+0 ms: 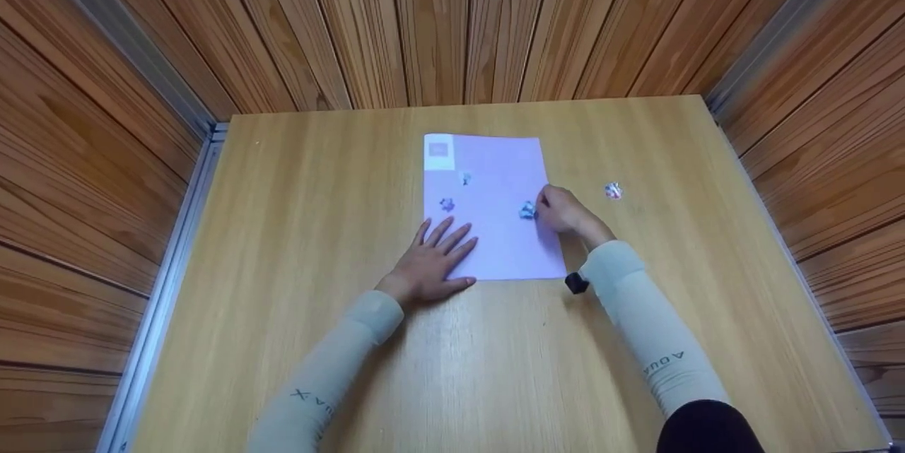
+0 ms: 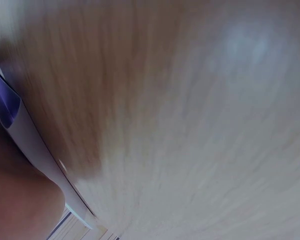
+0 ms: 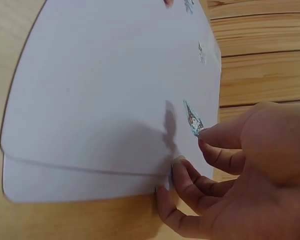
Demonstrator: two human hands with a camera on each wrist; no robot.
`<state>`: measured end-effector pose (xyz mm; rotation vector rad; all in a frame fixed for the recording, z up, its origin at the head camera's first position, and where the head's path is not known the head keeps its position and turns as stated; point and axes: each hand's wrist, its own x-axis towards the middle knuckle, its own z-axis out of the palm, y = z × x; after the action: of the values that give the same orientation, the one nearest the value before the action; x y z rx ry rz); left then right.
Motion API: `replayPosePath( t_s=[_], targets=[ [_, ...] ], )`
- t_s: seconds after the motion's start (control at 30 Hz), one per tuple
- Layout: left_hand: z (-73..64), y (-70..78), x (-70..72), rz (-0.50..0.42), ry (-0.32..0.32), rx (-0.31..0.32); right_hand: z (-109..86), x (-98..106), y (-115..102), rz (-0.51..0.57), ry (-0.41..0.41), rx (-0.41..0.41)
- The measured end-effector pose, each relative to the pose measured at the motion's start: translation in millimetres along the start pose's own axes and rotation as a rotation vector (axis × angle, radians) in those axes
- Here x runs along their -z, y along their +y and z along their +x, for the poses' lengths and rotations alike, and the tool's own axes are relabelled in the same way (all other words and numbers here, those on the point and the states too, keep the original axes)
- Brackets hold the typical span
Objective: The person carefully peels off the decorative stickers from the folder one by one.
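A light purple notebook (image 1: 505,244) with rounded corners lies on the table, a white label at its upper left corner. My left hand (image 1: 430,266) rests on its lower left part, fingers spread. At the right side, my right hand (image 1: 563,213) pinches a small shiny blue sticker (image 1: 527,210) between thumb and forefinger. In the right wrist view this sticker (image 3: 193,120) is tilted over the cover, which carries a shadow, and the other fingers are curled at the notebook's edge. Two more stickers are on the cover: a purple flower-like one (image 1: 447,205) and a pale one (image 1: 465,178).
Right of the notebook, a shiny multicoloured piece (image 1: 614,191) lies on the wooden table (image 1: 318,198). Wood-panelled walls (image 1: 424,22) enclose the back and both sides. A small black block (image 1: 576,283) is at the right cuff.
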<state>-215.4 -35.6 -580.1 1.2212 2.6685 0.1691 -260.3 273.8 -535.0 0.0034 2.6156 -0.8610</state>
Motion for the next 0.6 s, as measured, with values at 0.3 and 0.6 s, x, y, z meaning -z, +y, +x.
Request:
replayPosePath(
  t_s=[0.3,0.6],
  targets=[
    [-0.3,-0.5,-0.2,0.009,-0.006,0.004,-10.3,17.3,19.2,0.067,-0.021,-0.083],
    [-1.7,0.3,0.9,0.014,0.010,-0.011,-26.9,32.0,40.0,0.112,-0.005,-0.115]
  ],
)
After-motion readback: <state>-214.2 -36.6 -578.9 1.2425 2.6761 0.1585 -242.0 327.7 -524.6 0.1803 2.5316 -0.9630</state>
